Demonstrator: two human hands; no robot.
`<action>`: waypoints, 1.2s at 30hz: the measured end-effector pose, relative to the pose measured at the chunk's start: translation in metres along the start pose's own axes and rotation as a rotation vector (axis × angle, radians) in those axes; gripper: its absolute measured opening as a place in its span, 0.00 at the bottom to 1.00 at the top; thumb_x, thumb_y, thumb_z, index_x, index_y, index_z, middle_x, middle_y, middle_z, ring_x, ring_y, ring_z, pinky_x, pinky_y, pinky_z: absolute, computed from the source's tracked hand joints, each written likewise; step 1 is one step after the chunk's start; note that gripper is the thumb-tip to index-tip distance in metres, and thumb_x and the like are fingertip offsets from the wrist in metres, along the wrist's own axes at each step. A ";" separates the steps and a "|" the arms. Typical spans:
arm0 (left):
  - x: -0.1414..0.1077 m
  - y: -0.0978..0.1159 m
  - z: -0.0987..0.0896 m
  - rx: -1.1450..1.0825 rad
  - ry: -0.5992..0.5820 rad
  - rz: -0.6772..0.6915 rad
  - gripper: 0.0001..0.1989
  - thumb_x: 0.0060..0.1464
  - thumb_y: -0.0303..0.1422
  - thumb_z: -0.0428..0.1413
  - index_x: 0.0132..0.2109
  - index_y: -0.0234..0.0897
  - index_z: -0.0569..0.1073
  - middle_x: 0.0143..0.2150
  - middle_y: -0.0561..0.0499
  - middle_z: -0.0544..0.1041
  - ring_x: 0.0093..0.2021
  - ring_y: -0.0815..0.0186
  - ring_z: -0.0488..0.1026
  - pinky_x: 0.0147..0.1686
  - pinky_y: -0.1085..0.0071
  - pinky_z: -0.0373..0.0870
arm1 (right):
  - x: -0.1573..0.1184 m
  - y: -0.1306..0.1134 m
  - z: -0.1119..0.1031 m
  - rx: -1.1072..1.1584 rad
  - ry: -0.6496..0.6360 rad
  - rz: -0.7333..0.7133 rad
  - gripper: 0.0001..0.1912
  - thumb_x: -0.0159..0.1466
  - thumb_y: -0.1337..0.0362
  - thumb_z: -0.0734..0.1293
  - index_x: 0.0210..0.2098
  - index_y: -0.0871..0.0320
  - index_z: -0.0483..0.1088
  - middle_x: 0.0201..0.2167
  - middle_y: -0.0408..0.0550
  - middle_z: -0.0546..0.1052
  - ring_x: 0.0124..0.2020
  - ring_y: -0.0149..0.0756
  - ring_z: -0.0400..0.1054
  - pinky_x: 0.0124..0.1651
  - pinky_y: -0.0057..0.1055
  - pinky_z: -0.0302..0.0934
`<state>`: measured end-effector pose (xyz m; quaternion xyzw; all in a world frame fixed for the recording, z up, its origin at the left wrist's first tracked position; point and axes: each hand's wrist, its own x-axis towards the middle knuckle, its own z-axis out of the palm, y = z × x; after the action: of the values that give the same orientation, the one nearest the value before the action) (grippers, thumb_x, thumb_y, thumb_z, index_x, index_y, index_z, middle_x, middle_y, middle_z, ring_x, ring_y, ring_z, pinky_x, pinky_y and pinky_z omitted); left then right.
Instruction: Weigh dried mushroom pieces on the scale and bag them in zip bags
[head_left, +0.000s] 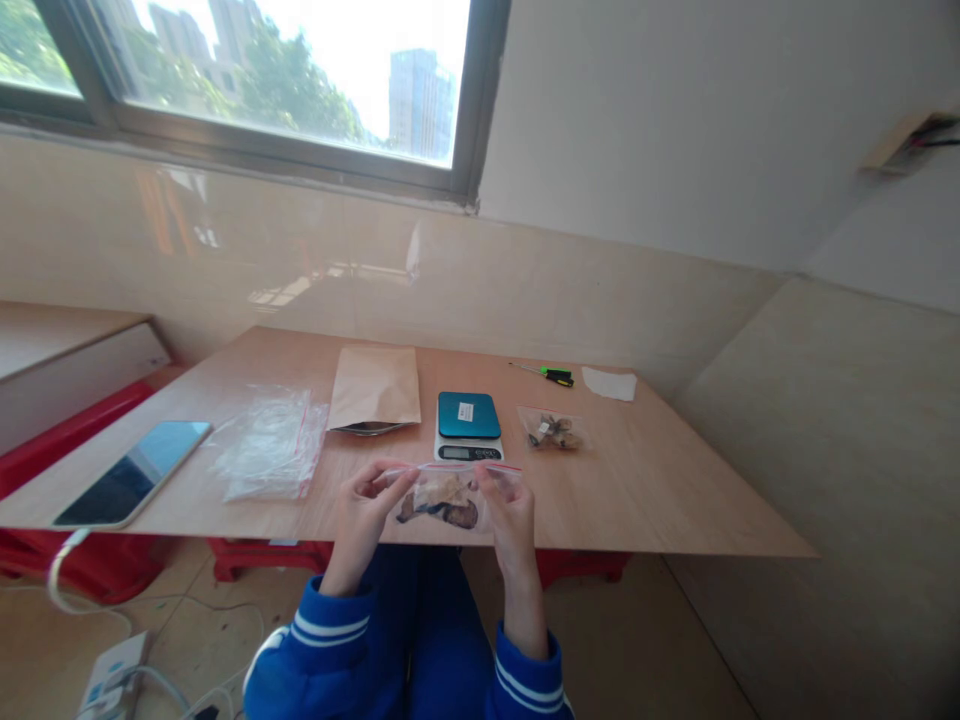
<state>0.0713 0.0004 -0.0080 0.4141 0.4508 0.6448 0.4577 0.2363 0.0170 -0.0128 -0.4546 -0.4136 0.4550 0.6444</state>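
Note:
Both hands pinch the red-lined top edge of a clear zip bag [442,505] at the table's front edge. Brown and pale dried pieces, perhaps mushrooms, lie inside it. My left hand [369,505] is closed on the bag's left top corner, and my right hand [511,508] grips the top edge toward the right. Just beyond the bag sits a digital scale [469,420] with a teal plate and a white label on it. To the scale's right, a second zip bag [555,430] with similar dark and brown pieces lies flat.
Left of the scale are an open-mouthed kraft paper bag [375,388], a pile of clear zip bags [266,450] and a phone [139,475] with a white cable. Two screwdrivers [551,375] and a white paper piece [609,384] lie at the back right. Red stools [585,567] stand below.

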 end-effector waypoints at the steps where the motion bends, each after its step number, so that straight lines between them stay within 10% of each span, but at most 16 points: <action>1: 0.000 0.000 0.001 -0.016 -0.005 0.001 0.11 0.47 0.37 0.64 0.34 0.34 0.74 0.26 0.53 0.75 0.26 0.70 0.70 0.26 0.75 0.64 | 0.000 0.000 0.001 -0.002 0.004 0.000 0.14 0.53 0.54 0.73 0.30 0.60 0.76 0.26 0.46 0.80 0.30 0.35 0.74 0.36 0.31 0.68; 14: -0.006 0.005 0.011 0.013 -0.089 -0.020 0.14 0.48 0.41 0.63 0.36 0.35 0.72 0.21 0.59 0.65 0.20 0.76 0.59 0.19 0.80 0.55 | -0.004 -0.004 0.009 -0.025 0.103 -0.017 0.16 0.53 0.53 0.73 0.29 0.61 0.75 0.24 0.46 0.79 0.28 0.36 0.73 0.33 0.31 0.68; 21: -0.004 0.006 0.012 0.052 0.006 0.019 0.14 0.47 0.41 0.63 0.35 0.35 0.74 0.24 0.57 0.69 0.22 0.75 0.64 0.19 0.81 0.59 | -0.004 -0.006 0.002 0.098 -0.218 -0.098 0.12 0.56 0.59 0.72 0.39 0.55 0.75 0.44 0.47 0.79 0.45 0.38 0.73 0.49 0.34 0.67; 36: -0.004 0.004 0.014 0.014 -0.063 -0.057 0.17 0.44 0.40 0.65 0.40 0.33 0.77 0.32 0.50 0.79 0.31 0.66 0.75 0.28 0.74 0.71 | 0.000 0.006 0.007 0.026 -0.041 0.050 0.14 0.51 0.55 0.75 0.30 0.60 0.79 0.29 0.49 0.82 0.30 0.39 0.76 0.37 0.34 0.70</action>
<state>0.0850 -0.0014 -0.0013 0.4244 0.4524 0.6149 0.4869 0.2284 0.0193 -0.0172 -0.4472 -0.4092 0.4854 0.6300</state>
